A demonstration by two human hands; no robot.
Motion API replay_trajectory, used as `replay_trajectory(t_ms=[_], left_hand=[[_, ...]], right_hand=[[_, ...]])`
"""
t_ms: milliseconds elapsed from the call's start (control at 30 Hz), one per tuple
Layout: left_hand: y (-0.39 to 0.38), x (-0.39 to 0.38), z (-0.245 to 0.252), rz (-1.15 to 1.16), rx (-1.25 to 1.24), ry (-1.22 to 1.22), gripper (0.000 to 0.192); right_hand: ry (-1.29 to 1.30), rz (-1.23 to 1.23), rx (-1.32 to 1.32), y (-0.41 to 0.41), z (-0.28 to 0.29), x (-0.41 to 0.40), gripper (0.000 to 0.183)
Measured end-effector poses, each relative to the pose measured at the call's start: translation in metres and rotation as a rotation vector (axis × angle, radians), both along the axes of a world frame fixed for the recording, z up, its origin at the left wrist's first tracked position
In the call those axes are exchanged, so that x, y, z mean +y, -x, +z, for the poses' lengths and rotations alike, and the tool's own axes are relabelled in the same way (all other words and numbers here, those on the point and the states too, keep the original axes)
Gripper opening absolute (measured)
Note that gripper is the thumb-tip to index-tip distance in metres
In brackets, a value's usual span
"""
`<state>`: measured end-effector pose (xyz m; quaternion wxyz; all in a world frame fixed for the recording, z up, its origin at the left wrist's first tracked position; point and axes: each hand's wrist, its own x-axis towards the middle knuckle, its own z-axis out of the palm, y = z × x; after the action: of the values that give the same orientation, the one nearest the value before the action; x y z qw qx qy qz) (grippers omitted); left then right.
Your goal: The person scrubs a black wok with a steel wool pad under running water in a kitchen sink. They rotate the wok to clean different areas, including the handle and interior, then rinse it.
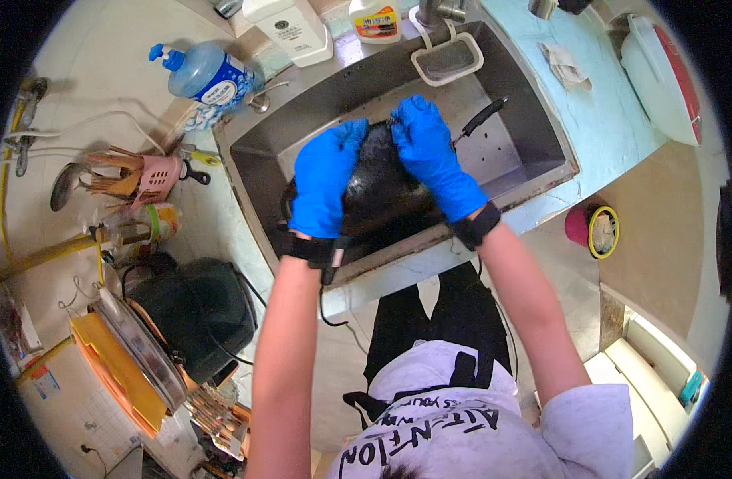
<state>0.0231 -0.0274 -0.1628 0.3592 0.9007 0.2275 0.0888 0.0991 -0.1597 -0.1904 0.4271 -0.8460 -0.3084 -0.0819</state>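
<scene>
A dark, shiny wok or pan (375, 161) is tilted inside the stainless steel sink (545, 138). My left hand (327, 179), in a blue rubber glove, is curled over its far left edge. My right hand (428, 152), gloved the same way, grips the far edge a little to the right. The fingertips of both hands are hidden, so anything within the fists cannot be seen. A black handle (484, 117) with a metal end sticks out to the right of my right hand; where it joins is hidden.
A strainer basket (446, 60) hangs below the faucet (440, 12). Behind the sink stand a white jug (291, 30), a spray cleaner bottle (375, 21) and a blue pump bottle (213, 75). A pink utensil holder (159, 176) lies left; a folded cloth (563, 66) is right.
</scene>
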Motion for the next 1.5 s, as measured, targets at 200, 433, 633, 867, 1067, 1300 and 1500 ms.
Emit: replay_trajectory(t_ms=[200, 433, 633, 867, 1067, 1300, 1500], left_hand=[[0.000, -0.005, -0.007, 0.006, -0.052, -0.140, 0.034], [-0.001, -0.003, -0.014, 0.007, -0.179, -0.069, 0.035], [0.003, 0.002, -0.018, 0.057, -0.093, -0.097, 0.033], [-0.004, -0.006, -0.022, 0.071, -0.190, -0.122, 0.036], [0.005, 0.008, -0.030, 0.107, -0.233, -0.070, 0.038], [-0.001, 0.003, -0.037, 0.119, -0.244, -0.044, 0.038], [0.001, -0.001, -0.035, 0.093, -0.318, -0.046, 0.036]], right_hand=[[0.041, 0.131, -0.003, 0.002, -0.002, 0.000, 0.018], [0.079, 0.285, -0.073, 0.010, 0.000, 0.003, 0.022], [0.005, 0.197, -0.178, 0.003, -0.015, -0.007, 0.016], [0.019, 0.414, -0.241, 0.005, -0.006, -0.012, 0.014], [0.049, 0.237, -0.159, 0.013, -0.004, 0.005, 0.013], [0.101, 0.231, -0.123, 0.023, 0.005, 0.009, 0.016], [0.159, -0.028, 0.041, 0.015, 0.008, 0.006, 0.019]])
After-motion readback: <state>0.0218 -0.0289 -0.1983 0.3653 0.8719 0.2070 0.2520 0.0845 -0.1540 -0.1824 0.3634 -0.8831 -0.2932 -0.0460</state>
